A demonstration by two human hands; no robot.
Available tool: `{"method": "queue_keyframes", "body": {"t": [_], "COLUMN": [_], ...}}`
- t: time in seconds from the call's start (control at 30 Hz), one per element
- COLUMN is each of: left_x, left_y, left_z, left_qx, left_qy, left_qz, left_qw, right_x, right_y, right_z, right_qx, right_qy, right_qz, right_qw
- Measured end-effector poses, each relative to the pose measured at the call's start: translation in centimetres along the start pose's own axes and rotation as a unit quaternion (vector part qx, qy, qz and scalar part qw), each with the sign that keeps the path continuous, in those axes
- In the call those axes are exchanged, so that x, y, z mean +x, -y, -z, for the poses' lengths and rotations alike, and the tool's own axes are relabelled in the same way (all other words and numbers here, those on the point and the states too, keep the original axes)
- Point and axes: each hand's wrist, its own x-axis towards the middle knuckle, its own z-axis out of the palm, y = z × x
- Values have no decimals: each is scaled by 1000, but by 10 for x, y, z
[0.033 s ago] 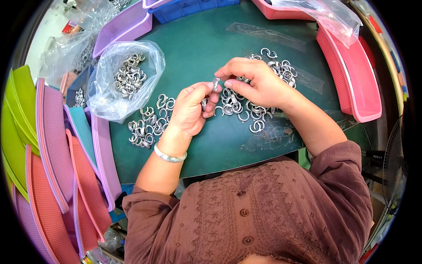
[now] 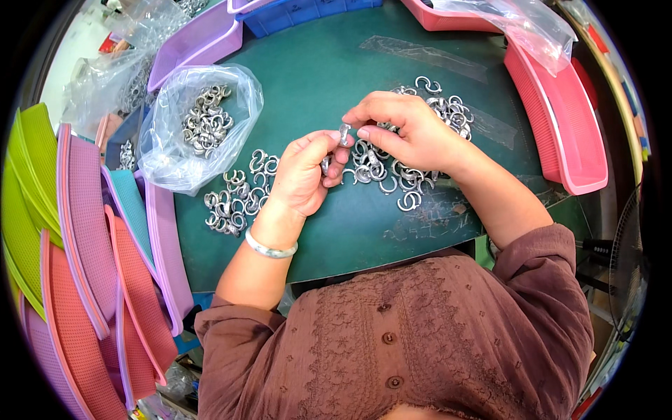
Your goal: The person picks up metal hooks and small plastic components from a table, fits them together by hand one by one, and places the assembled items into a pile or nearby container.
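My left hand (image 2: 306,170) is closed, pinching a small silver C-shaped ring (image 2: 344,134) between thumb and fingertips. Another silver piece (image 2: 325,164) shows in its curled fingers. My right hand (image 2: 406,129) reaches in from the right, its index fingertip at the top of the pinched ring and its thumb a little apart from it. Under and beyond the right hand lies a loose pile of C-shaped rings (image 2: 369,162). A second pile (image 2: 234,203) spreads left of my left wrist. Farther left, an open clear plastic bag (image 2: 241,91) holds more silver rings (image 2: 208,122).
The green tabletop (image 2: 315,70) carries strips of clear tape (image 2: 427,57). A pink basket (image 2: 560,126) stands at the right, purple (image 2: 199,42) and blue (image 2: 308,17) baskets along the far edge. Stacked coloured baskets (image 2: 87,224) crowd the left side.
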Motion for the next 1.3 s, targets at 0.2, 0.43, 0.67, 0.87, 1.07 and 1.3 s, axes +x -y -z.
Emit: {"method": "queue_keyframes", "body": {"t": [0.2, 0.43, 0.67, 0.87, 1.07, 1.3], "left_x": [2, 2, 3, 4, 4, 3], "left_y": [3, 4, 2, 4, 5, 7], "left_z": [5, 6, 2, 5, 5, 3], "left_qx": [-8, 15, 11, 31, -10, -31], "left_qy": [27, 79, 27, 50, 68, 83], "left_qz": [3, 14, -31, -41, 6, 13], "left_qw": [1000, 997, 999, 997, 998, 996], "right_x": [2, 1, -1, 0, 0, 0], "right_y": [1, 4, 7, 10, 12, 12], "right_z": [1, -2, 0, 0, -3, -3], "right_qx": [-27, -7, -39, 72, 195, 204], "right_qy": [1, 0, -21, -8, -2, 20], "right_qz": [26, 38, -3, -97, -177, -184], "right_qw": [999, 999, 999, 993, 965, 961]}}
